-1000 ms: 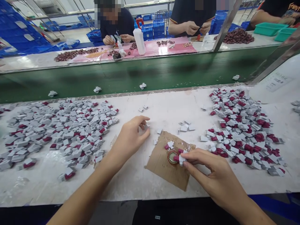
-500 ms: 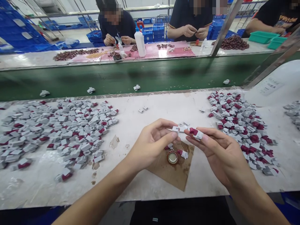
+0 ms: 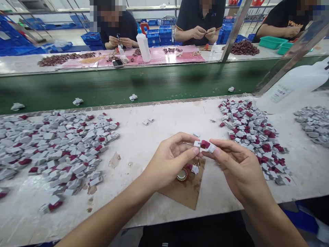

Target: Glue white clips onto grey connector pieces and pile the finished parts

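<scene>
Between thumb and fingers, my left hand (image 3: 171, 159) pinches a small light-grey plastic piece (image 3: 197, 144). My right hand (image 3: 239, 164) grips a grey-and-maroon plastic piece (image 3: 208, 146), its maroon end turned toward the left hand's piece. The two pieces meet or nearly meet; I cannot tell if they are joined. Below the hands lies a brown cardboard sheet (image 3: 189, 195), wet in patches. On it are a bottle cap (image 3: 182, 174), partly covered by my left hand, and another grey-and-maroon piece (image 3: 194, 169).
Heaps of grey-and-maroon pieces lie left (image 3: 69, 144) and right (image 3: 246, 127). A large white jug (image 3: 290, 85) stands at right beside a grey pile (image 3: 315, 125). A green conveyor belt (image 3: 164, 82) carries several pieces. Across it, co-workers handle small parts near a white squeeze bottle (image 3: 144, 46).
My hands have come together, bringing the maroon end up to the left hand's grey piece. The camera view has turned somewhat right, and the belt pieces appear farther left.
</scene>
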`<move>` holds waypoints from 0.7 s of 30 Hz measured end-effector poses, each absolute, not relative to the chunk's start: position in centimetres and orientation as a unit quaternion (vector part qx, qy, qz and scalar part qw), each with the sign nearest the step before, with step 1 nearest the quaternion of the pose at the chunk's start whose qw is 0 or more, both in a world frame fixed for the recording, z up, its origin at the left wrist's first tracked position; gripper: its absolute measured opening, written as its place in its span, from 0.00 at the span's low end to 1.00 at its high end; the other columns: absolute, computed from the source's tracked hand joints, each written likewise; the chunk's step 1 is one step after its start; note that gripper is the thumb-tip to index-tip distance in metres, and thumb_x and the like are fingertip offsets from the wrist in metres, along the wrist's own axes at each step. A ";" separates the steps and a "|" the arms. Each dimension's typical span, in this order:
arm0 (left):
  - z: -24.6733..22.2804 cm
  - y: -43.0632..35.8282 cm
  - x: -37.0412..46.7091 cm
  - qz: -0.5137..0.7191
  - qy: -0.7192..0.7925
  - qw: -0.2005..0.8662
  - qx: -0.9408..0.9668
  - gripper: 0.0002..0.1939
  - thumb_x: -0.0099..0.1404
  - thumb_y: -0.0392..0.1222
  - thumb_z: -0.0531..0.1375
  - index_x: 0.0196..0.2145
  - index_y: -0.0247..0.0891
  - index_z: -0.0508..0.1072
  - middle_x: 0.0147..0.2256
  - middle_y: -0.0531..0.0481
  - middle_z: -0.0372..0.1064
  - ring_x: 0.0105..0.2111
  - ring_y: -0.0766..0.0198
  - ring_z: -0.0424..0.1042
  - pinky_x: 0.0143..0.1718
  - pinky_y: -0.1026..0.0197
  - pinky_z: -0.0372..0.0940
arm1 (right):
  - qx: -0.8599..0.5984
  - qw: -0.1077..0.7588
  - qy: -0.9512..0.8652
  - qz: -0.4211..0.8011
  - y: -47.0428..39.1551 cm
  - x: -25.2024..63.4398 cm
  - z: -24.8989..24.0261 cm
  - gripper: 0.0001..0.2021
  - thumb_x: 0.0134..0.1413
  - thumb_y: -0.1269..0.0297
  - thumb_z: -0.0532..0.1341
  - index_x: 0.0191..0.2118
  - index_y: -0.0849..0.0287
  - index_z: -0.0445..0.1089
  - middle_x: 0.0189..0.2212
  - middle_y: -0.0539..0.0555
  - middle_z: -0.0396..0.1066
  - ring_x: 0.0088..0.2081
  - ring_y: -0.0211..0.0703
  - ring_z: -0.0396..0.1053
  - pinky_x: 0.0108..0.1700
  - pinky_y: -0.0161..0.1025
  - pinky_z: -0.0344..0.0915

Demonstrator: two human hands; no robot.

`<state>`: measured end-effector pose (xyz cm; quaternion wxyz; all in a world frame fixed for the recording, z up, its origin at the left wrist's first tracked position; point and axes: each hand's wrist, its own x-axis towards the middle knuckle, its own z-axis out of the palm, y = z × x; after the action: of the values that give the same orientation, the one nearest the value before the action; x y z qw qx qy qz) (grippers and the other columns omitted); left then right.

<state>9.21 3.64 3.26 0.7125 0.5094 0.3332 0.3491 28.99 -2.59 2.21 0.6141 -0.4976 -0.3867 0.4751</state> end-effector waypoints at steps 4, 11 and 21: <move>3.3 3.6 9.4 0.346 0.322 0.711 0.520 0.09 0.74 0.45 0.72 0.49 0.41 0.82 0.43 0.43 0.87 0.46 0.49 0.87 0.51 0.46 0.83 | -0.516 0.576 -0.438 0.459 -2.5 29.4 2.9 0.07 0.62 0.57 0.80 0.45 0.47 0.90 0.43 0.54 0.90 0.45 0.50 0.90 0.48 0.38 0.88; 3.6 5.6 9.5 0.322 0.329 0.650 0.605 0.07 0.75 0.44 0.69 0.48 0.42 0.81 0.39 0.46 0.86 0.39 0.51 0.87 0.38 0.52 0.80 | -0.521 0.528 -0.491 0.457 -0.2 30.4 3.8 0.09 0.58 0.56 0.81 0.41 0.51 0.90 0.39 0.55 0.89 0.42 0.53 0.89 0.46 0.44 0.88; 3.5 22.7 13.6 0.328 0.540 0.312 0.710 0.04 0.70 0.34 0.68 0.36 0.40 0.79 0.42 0.40 0.83 0.46 0.46 0.80 0.53 0.44 0.71 | -0.712 0.334 -0.607 0.108 16.9 37.7 4.6 0.20 0.68 0.72 0.66 0.63 0.58 0.82 0.64 0.67 0.79 0.58 0.63 0.81 0.68 0.64 0.74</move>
<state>13.61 22.75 3.48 0.3122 0.7098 0.5397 0.3278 37.73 16.94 4.60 0.3344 -0.7124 -0.6074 0.1079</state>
